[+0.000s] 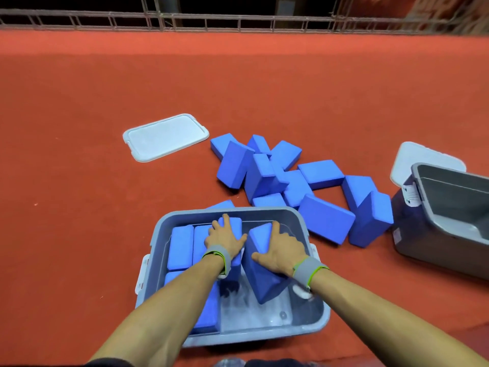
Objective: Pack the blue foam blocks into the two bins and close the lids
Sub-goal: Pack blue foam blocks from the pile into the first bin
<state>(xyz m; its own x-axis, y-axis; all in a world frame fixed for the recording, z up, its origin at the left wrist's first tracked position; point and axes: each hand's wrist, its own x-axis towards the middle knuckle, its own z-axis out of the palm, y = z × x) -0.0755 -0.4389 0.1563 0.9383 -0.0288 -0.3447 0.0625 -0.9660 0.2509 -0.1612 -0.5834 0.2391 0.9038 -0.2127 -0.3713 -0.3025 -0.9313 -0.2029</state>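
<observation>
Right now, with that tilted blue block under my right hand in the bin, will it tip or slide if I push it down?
The tilted block probably tips flat: it leans on one edge. The foam looks light and matte, so it likely grips under the right hand. The bin floor looks glossy, so its lower edge may skid.
</observation>
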